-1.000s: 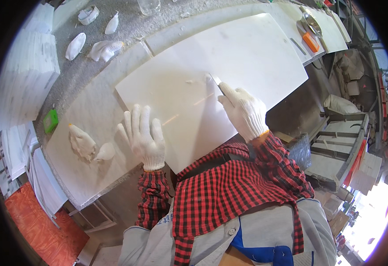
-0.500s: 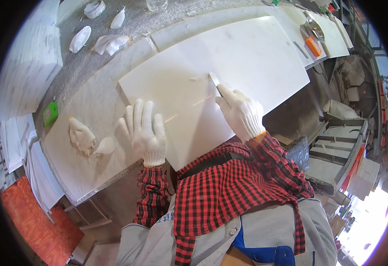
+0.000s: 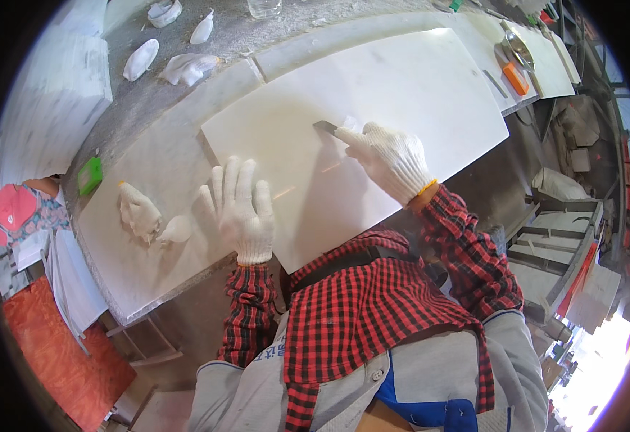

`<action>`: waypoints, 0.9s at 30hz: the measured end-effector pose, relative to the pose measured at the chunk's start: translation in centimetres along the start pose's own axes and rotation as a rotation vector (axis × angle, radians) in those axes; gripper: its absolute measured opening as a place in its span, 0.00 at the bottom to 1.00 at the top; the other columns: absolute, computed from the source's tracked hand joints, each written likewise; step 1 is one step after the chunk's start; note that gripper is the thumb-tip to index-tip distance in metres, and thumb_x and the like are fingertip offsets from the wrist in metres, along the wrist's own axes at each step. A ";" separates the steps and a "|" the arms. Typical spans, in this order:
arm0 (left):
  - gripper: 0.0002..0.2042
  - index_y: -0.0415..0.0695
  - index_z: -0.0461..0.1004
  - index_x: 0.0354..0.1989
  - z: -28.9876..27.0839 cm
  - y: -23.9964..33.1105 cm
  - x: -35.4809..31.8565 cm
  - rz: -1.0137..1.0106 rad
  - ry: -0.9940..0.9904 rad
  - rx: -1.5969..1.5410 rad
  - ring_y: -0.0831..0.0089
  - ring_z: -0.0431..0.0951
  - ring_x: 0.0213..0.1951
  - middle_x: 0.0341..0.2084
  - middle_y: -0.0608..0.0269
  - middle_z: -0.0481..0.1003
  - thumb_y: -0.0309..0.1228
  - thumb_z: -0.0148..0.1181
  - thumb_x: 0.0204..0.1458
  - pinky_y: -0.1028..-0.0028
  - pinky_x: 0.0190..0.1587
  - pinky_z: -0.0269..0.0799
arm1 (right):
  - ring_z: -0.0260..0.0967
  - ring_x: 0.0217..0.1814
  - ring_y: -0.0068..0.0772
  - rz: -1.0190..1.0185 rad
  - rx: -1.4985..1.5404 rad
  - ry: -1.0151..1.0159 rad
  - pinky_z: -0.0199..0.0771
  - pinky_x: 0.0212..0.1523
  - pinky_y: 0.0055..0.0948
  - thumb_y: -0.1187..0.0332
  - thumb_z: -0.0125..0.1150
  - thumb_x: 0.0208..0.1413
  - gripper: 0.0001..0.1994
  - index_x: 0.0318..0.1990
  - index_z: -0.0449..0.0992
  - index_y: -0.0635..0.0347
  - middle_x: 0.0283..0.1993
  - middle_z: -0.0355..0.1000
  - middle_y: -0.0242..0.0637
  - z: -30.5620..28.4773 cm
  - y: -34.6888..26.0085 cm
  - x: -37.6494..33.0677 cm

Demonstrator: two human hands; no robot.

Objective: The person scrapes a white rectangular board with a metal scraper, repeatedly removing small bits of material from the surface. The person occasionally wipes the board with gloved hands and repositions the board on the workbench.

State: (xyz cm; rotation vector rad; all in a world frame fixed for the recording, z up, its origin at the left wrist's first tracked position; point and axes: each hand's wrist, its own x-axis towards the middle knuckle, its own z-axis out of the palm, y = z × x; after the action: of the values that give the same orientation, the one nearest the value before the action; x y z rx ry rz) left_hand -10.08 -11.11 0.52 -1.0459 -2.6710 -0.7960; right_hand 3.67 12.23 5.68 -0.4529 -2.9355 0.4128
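Observation:
A large white slab [image 3: 430, 86] lies at an angle on a grey-white stone worktop. My right hand [image 3: 394, 160], in a white knit glove, grips a small scraper [image 3: 325, 127] whose blade points left over the slab's middle. A soft white dab [image 3: 350, 123] shows beside the gloved fingers; whether it sits on the slab or the tool is unclear. My left hand [image 3: 243, 216], gloved too, has its fingers spread at the slab's left edge and holds nothing. Left of it lie a crumpled glove [image 3: 139, 210] and a whitish lump [image 3: 176, 230].
Several white pieces, one a crumpled glove [image 3: 187, 69], lie at the back left near a clear glass [image 3: 264, 7]. A green box [image 3: 90, 176] sits by the left edge. An orange block [image 3: 515, 78] and metal bowl [image 3: 518, 50] are far right. Another person's pink cap [image 3: 12, 209] shows at left.
My right hand has turned, so the scraper's blade has swung from pointing up-left to pointing left. The small white smear near it has gone from its spot. A person has come into view at left.

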 end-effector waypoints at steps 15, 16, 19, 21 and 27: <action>0.17 0.49 0.79 0.58 0.2 0.0 0.0 -0.007 0.008 0.021 0.54 0.65 0.68 0.63 0.58 0.73 0.36 0.58 0.61 0.53 0.74 0.46 | 0.74 0.35 0.43 -0.253 0.080 -0.136 0.75 0.34 0.42 0.64 0.57 0.62 0.14 0.52 0.80 0.31 0.35 0.72 0.37 -2.6 6.7 2.6; 0.17 0.49 0.79 0.57 0.2 0.2 0.0 -0.012 0.006 0.018 0.54 0.65 0.68 0.62 0.58 0.73 0.36 0.58 0.61 0.53 0.74 0.46 | 0.74 0.36 0.43 -0.268 0.087 -0.151 0.74 0.34 0.42 0.64 0.57 0.62 0.14 0.52 0.80 0.31 0.35 0.72 0.37 -2.2 6.4 3.2; 0.17 0.48 0.79 0.57 0.2 0.2 0.0 -0.026 0.004 0.030 0.55 0.65 0.68 0.62 0.58 0.74 0.35 0.58 0.61 0.53 0.74 0.46 | 0.74 0.36 0.43 -0.282 0.055 -0.196 0.74 0.34 0.41 0.63 0.58 0.62 0.12 0.49 0.81 0.32 0.35 0.72 0.37 -1.7 5.8 4.1; 0.16 0.48 0.79 0.55 0.4 0.1 -0.2 -0.017 0.028 0.032 0.54 0.66 0.67 0.61 0.59 0.74 0.35 0.59 0.60 0.51 0.73 0.47 | 0.74 0.36 0.43 -0.275 -0.004 -0.254 0.74 0.34 0.41 0.63 0.58 0.62 0.11 0.48 0.81 0.34 0.35 0.72 0.37 -1.9 5.9 4.2; 0.17 0.48 0.79 0.56 0.4 0.1 -0.1 -0.021 0.037 0.018 0.54 0.66 0.67 0.61 0.58 0.74 0.35 0.58 0.60 0.51 0.74 0.47 | 0.75 0.35 0.43 -0.319 -0.152 -0.347 0.73 0.32 0.41 0.64 0.58 0.60 0.08 0.44 0.81 0.36 0.33 0.72 0.36 -3.4 8.3 3.0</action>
State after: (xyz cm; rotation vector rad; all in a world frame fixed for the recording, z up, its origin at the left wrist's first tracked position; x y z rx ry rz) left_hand -9.91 -10.92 0.15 -0.9913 -2.6573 -0.7854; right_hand 3.69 21.58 6.81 0.0872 -3.3081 0.2471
